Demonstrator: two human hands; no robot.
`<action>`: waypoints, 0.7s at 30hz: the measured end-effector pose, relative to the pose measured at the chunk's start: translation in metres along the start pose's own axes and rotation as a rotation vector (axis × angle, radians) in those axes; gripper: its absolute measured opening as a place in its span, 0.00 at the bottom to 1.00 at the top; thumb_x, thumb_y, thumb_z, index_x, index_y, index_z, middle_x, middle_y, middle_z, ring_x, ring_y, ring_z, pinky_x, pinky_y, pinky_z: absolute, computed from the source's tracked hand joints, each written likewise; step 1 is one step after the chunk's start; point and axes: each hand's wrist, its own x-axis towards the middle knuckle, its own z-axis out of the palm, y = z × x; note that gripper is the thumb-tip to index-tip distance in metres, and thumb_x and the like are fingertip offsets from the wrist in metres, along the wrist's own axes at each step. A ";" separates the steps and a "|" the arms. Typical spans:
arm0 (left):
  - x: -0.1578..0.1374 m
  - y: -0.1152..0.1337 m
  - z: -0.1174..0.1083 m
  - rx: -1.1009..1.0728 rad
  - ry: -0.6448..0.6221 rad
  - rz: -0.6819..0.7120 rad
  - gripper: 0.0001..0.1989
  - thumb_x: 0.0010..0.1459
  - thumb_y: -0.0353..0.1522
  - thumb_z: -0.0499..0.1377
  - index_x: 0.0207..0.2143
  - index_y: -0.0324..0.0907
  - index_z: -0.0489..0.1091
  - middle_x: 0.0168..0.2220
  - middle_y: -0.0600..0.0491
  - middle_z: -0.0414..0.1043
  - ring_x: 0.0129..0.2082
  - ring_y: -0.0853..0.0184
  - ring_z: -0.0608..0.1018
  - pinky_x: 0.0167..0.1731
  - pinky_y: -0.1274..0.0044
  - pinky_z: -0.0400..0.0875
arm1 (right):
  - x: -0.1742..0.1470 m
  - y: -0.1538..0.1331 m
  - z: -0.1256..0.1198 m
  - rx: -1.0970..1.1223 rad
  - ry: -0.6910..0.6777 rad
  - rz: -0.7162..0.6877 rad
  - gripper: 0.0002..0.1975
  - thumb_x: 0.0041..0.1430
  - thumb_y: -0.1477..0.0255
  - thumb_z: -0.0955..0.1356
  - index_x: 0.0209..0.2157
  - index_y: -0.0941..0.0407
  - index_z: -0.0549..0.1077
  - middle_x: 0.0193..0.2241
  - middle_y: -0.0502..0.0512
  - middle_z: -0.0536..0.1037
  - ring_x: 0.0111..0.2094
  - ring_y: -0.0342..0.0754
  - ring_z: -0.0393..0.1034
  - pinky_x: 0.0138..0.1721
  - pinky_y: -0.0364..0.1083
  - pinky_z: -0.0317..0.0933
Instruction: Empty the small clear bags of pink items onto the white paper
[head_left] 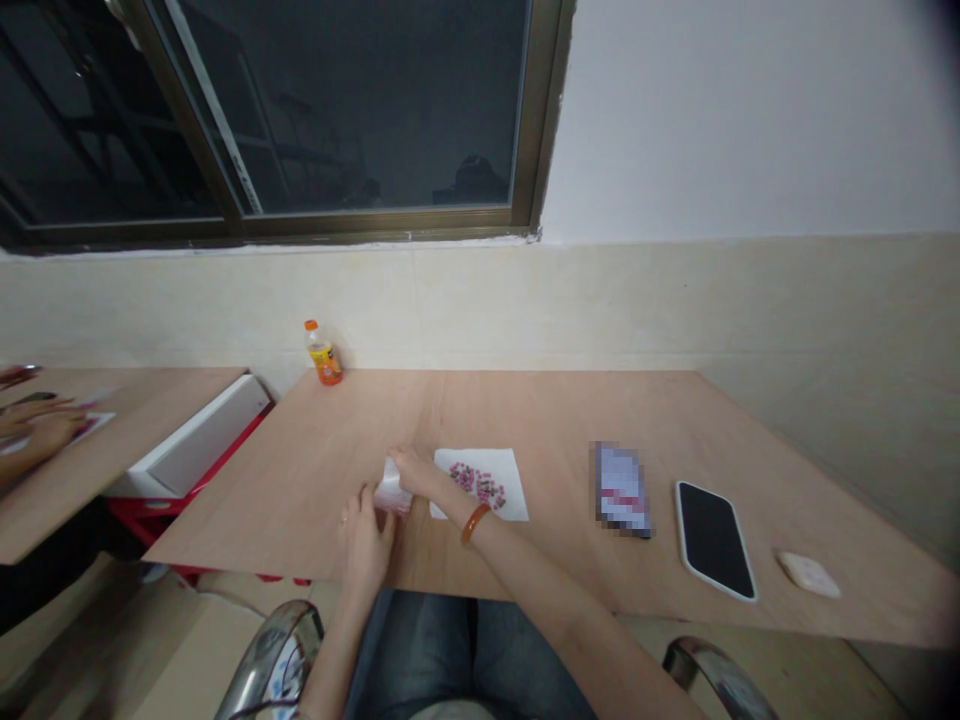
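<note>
A small translucent whitish packet, perhaps a plastic bag, is between my two hands near the table's front edge. My left hand grips its lower left side, thumb and fingers closed about it. From the right, my right hand reaches across and pinches the packet's upper right edge; its fingertips are partly hidden. Just right of the packet lies a white sheet of paper, with small pink and dark pieces or a printed pattern on it. My right forearm covers part of the sheet's lower left.
On the wooden table are a blurred-out phone, a dark-screened tablet and a pale flat object at right. An orange drink bottle stands at the back left. Another person's hand is at a neighbouring table.
</note>
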 end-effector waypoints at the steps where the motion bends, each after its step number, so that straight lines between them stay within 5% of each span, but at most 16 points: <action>1: 0.000 -0.001 -0.001 0.050 -0.050 0.065 0.18 0.56 0.31 0.50 0.49 0.38 0.64 0.53 0.40 0.64 0.51 0.54 0.68 0.47 0.64 0.60 | 0.000 0.001 -0.001 -0.032 -0.011 -0.001 0.17 0.60 0.66 0.64 0.47 0.60 0.67 0.46 0.55 0.69 0.44 0.53 0.67 0.43 0.53 0.64; 4: 0.001 -0.004 0.001 0.137 -0.176 0.155 0.16 0.57 0.27 0.47 0.46 0.41 0.67 0.51 0.45 0.68 0.51 0.58 0.69 0.48 0.65 0.57 | 0.000 0.003 -0.003 -0.132 -0.040 -0.005 0.16 0.60 0.67 0.64 0.48 0.59 0.66 0.47 0.56 0.69 0.43 0.51 0.67 0.42 0.53 0.65; 12: 0.004 -0.002 -0.007 0.217 -0.245 0.185 0.17 0.58 0.27 0.46 0.44 0.43 0.70 0.49 0.48 0.71 0.49 0.62 0.70 0.46 0.69 0.56 | 0.000 0.005 -0.005 -0.305 -0.003 -0.005 0.16 0.60 0.66 0.64 0.49 0.58 0.65 0.48 0.57 0.68 0.44 0.50 0.67 0.43 0.54 0.64; 17: 0.010 0.004 -0.014 0.271 -0.323 0.201 0.16 0.60 0.29 0.45 0.38 0.44 0.73 0.41 0.49 0.75 0.44 0.62 0.73 0.41 0.70 0.56 | -0.014 0.002 0.001 -0.401 0.090 -0.026 0.16 0.56 0.78 0.64 0.48 0.61 0.67 0.48 0.60 0.70 0.50 0.50 0.63 0.52 0.49 0.57; 21: 0.012 0.007 -0.016 0.323 -0.334 0.214 0.16 0.60 0.30 0.45 0.36 0.43 0.73 0.38 0.49 0.76 0.40 0.62 0.74 0.40 0.70 0.56 | -0.036 0.003 0.012 -0.459 0.030 -0.010 0.16 0.54 0.82 0.60 0.43 0.60 0.72 0.44 0.60 0.75 0.46 0.48 0.67 0.48 0.45 0.59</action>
